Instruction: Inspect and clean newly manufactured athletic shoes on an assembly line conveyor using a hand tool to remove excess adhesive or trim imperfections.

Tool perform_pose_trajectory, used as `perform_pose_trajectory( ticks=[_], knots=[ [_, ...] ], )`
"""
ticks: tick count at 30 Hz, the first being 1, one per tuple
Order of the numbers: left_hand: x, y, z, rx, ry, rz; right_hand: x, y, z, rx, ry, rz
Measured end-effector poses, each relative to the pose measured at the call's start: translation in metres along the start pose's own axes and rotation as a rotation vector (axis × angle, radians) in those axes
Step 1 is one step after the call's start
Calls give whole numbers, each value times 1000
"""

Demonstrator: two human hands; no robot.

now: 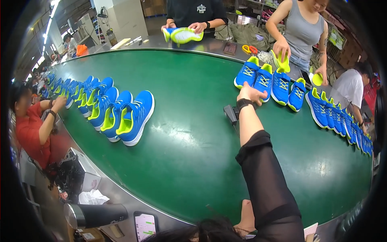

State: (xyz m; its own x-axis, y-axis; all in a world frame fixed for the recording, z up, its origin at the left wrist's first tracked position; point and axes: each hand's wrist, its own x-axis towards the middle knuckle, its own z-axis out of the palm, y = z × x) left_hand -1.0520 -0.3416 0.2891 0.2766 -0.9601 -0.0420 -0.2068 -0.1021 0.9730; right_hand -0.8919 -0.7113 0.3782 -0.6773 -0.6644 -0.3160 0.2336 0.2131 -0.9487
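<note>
My right hand reaches far over the green conveyor belt, closed on the toes of a pair of blue sneakers. The left sneaker and the right sneaker stand side by side, with lime linings and yellow crossed laces. My fingers cover part of their toes. Two more blue sneakers stand just to the right. Of my left hand, a bare patch shows low in the picture, near the belt's near edge; its fingers are hidden.
Rows of blue sneakers line the belt's left and right sides. Across the belt, one person holds a sneaker, another lime insoles. Orange-handled scissors lie near them. A black tumbler and phone rest at near left.
</note>
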Motion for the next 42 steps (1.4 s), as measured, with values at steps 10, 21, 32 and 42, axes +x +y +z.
perform_pose_trajectory(
  ticks=[10, 21, 32, 42],
  knots=[
    [-9, 38, -3, -181, 208, 267, 29, -4, -237, -189, -996, 133],
    [-19, 44, 8, -236, 381, 189, 105, -75, -450, -1208, -993, -1215],
    [-234, 79, -100, -242, -74, 45, 13, -30, -372, -1478, -853, -1446],
    [-289, 60, -125, -149, 144, -155, -75, -73, -520, -628, -1556, -1585]
  ],
)
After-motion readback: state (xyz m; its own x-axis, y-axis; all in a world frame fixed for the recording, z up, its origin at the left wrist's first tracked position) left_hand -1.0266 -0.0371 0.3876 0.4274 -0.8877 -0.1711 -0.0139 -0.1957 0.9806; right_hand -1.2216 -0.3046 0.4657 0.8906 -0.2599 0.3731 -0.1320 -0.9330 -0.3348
